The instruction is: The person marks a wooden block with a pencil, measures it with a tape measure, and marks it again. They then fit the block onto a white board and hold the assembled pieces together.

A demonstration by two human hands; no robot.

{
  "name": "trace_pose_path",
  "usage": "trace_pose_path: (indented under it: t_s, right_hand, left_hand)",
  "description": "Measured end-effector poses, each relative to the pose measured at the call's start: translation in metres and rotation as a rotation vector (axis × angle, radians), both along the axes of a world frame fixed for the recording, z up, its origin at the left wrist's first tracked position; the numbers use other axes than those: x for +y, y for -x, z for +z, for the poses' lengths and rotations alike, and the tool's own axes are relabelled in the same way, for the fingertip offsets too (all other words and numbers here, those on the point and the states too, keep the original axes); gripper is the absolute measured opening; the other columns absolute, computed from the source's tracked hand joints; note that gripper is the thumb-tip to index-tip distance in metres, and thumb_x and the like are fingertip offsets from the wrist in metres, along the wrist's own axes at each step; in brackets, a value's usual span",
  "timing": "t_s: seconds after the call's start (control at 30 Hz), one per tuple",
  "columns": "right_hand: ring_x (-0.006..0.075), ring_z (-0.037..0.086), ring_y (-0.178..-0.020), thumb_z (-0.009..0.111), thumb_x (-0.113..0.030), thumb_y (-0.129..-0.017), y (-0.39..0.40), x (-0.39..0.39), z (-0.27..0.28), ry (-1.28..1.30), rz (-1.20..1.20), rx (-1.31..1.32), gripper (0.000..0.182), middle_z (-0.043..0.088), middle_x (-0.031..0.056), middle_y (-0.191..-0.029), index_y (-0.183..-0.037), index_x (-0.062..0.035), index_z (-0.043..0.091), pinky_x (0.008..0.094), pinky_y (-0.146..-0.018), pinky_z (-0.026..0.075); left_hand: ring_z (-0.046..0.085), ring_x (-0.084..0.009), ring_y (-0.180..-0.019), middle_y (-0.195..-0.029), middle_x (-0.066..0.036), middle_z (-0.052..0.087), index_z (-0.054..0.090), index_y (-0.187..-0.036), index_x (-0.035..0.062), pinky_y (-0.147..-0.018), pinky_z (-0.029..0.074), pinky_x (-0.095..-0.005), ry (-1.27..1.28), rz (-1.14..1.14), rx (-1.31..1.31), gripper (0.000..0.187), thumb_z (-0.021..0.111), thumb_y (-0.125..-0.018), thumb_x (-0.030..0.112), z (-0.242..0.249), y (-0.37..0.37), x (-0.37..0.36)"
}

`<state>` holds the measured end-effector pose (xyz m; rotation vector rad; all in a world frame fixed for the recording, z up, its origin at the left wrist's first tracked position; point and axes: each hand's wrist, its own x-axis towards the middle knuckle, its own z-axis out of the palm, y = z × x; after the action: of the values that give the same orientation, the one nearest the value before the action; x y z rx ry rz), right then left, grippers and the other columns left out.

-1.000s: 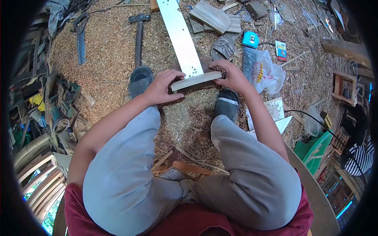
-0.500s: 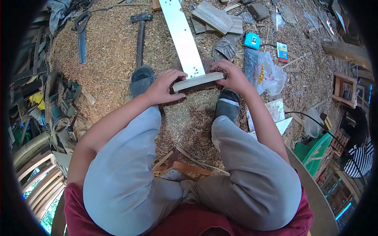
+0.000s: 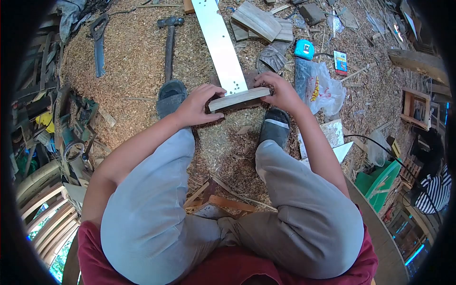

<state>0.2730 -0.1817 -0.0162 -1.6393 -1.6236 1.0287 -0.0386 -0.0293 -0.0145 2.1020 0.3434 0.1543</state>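
A short wooden board (image 3: 240, 99) lies crosswise at the near end of a long white panel (image 3: 219, 45), which has small dark dots along it. My left hand (image 3: 195, 105) grips the board's left end, thumb below and fingers above. Around the right end is my right hand (image 3: 278, 93), its fingers curled over the edge. Beneath the board a darker piece shows in part. Where the board and panel meet, the detail is too small to tell.
A hammer (image 3: 169, 47) and a handsaw (image 3: 99, 45) lie on sawdust at the left. Wood pieces (image 3: 256, 21), a turquoise tape measure (image 3: 304, 49) and a plastic bag (image 3: 323, 88) are at the right. A person in a striped top (image 3: 433, 192) is at the far right.
The person at the far right has shifted slightly. My hands and the board show no visible movement.
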Motion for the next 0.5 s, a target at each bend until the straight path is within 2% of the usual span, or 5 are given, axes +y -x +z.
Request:
trace_pose_path:
  t_s: [0.13,0.23,0.5]
  right_hand:
    - [0.0335,0.069,-0.129,0.085,0.006,-0.073,0.0001,0.0,-0.0023,0.017,-0.004,0.003,0.047,0.072,0.0111,-0.134,-0.116,-0.0049,0.071,0.0413,-0.113,0.055]
    - [0.0373,0.07,-0.125,0.085,0.004,-0.073,0.0008,0.0002,-0.0028,-0.041,-0.004,-0.007,0.042,0.073,0.0131,-0.128,-0.111,-0.0055,0.07,0.0444,-0.108,0.057]
    - [0.0377,0.07,-0.124,0.085,0.004,-0.073,0.001,0.0002,-0.0024,-0.03,-0.008,-0.007,0.041,0.073,0.013,-0.126,-0.111,-0.0048,0.069,0.0446,-0.107,0.057]
  left_hand:
    - [0.067,-0.0318,-0.12,-0.123,-0.01,0.07,0.065,-0.139,0.0089,-0.107,0.049,-0.0445,-0.015,-0.009,0.011,0.068,0.094,-0.081,0.027,0.0017,-0.0004,0.001]
    - [0.067,-0.0318,-0.12,-0.124,-0.011,0.07,0.065,-0.14,0.0085,-0.107,0.05,-0.0444,-0.016,-0.015,0.014,0.067,0.094,-0.082,0.027,0.0023,-0.0005,0.0011]
    - [0.065,-0.0317,-0.12,-0.123,-0.01,0.07,0.064,-0.139,0.0096,-0.107,0.049,-0.044,0.005,-0.008,0.013,0.067,0.094,-0.08,0.025,0.0047,-0.001,0.0005]
